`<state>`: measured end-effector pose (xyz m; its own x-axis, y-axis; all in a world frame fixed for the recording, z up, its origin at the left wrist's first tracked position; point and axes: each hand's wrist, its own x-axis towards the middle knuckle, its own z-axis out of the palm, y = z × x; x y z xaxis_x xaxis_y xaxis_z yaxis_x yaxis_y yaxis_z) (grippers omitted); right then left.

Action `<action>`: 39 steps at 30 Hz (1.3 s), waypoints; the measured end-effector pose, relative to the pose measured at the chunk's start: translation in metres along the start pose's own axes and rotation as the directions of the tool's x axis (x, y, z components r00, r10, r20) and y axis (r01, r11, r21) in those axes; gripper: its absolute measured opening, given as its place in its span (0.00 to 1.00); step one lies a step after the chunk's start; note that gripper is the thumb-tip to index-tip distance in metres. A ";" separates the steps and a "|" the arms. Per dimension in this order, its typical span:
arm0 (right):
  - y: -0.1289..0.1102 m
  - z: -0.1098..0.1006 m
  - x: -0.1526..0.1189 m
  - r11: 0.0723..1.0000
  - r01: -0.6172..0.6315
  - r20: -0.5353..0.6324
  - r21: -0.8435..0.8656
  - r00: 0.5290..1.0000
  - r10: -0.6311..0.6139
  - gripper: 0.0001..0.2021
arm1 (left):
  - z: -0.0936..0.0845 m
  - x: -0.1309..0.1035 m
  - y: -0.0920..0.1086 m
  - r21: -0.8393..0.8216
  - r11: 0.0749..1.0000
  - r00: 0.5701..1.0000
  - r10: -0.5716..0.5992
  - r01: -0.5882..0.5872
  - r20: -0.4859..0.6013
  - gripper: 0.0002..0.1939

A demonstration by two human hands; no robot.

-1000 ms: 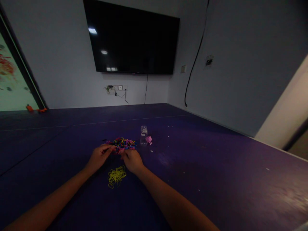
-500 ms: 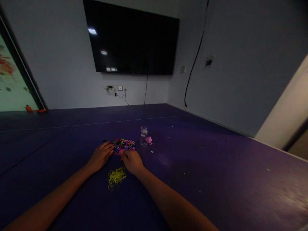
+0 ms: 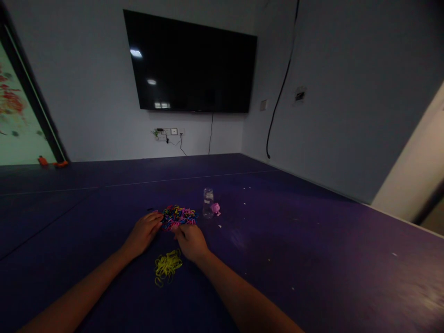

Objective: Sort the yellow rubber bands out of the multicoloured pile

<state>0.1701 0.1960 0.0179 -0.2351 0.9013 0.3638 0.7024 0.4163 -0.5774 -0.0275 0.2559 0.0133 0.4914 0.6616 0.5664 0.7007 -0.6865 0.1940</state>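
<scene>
A pile of multicoloured rubber bands (image 3: 178, 215) lies on the purple floor in front of me. My left hand (image 3: 144, 230) rests at the pile's left edge, its fingers stretched out and touching the bands. At the near edge is my right hand (image 3: 191, 239), with the fingers curled in and the thumb pressed against them; what sits between the fingertips is too small to make out. Closer to me, between my forearms, is a loose heap of yellow rubber bands (image 3: 168, 266). Just beyond the right hand stands a clear bottle (image 3: 208, 203), a pink cap (image 3: 215, 208) beside it.
Small white scraps (image 3: 219, 226) are scattered over the purple floor (image 3: 312, 259) to the right. A large black television (image 3: 194, 64) hangs on the far wall above several sockets (image 3: 169, 132). A black cable (image 3: 277, 104) dangles near the corner.
The whole view has tilted up slightly, so things sit a little lower in the picture. Both hands stay at the multicoloured pile with hardly any movement.
</scene>
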 end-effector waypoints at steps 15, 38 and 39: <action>0.002 0.001 0.001 1.000 0.002 0.000 0.001 1.000 -0.002 0.18 | -0.010 0.000 -0.013 -0.183 0.934 0.942 -0.325 0.307 -0.081 0.19; 0.000 0.000 0.001 1.000 0.005 -0.011 0.003 1.000 -0.005 0.16 | 0.000 0.001 -0.011 0.094 0.988 0.992 -0.123 0.124 -0.011 0.14; 0.000 0.000 0.001 1.000 0.005 -0.014 0.004 1.000 -0.005 0.16 | 0.000 0.001 -0.011 0.099 0.988 0.992 -0.122 0.122 -0.006 0.15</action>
<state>0.1699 0.1970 0.0187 -0.2292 0.8977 0.3764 0.6985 0.4210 -0.5787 -0.0346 0.2641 0.0119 0.3988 0.7385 0.5436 0.8032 -0.5673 0.1815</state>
